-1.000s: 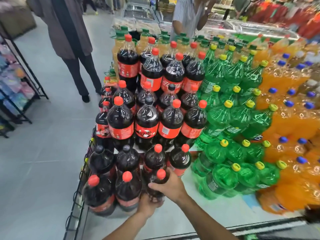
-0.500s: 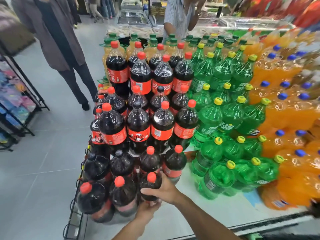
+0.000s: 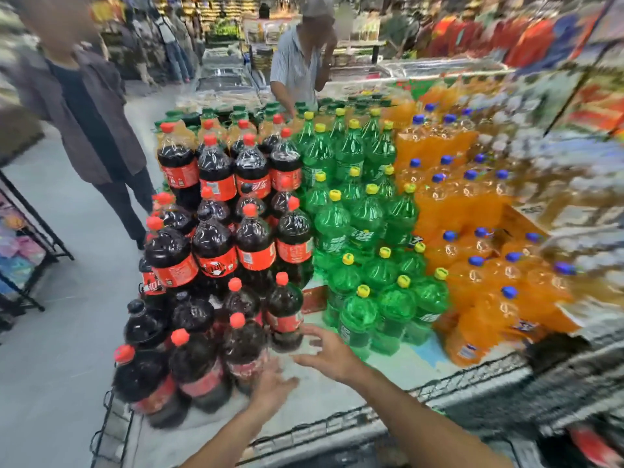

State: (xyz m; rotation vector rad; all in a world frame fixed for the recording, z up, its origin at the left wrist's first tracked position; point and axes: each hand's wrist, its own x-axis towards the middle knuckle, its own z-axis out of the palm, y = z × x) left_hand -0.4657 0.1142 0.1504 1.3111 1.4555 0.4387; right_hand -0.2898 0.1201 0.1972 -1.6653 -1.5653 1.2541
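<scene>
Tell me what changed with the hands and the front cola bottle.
Both hands let go of the front cola bottle. The right hand drew back to the right, fingers spread; the left hand opened beside its base. The bottle stayed upright in its row; the green bottles and orange bottles are unchanged.

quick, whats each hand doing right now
Left hand: open, fingers at the front cola bottle, gripping nothing.
Right hand: open, fingers spread, holding nothing.

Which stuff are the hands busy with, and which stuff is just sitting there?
In the job:
- front cola bottle
- left hand and right hand, both open beside it

Just sitting there:
- green bottles
- orange bottles
- side rack
</scene>
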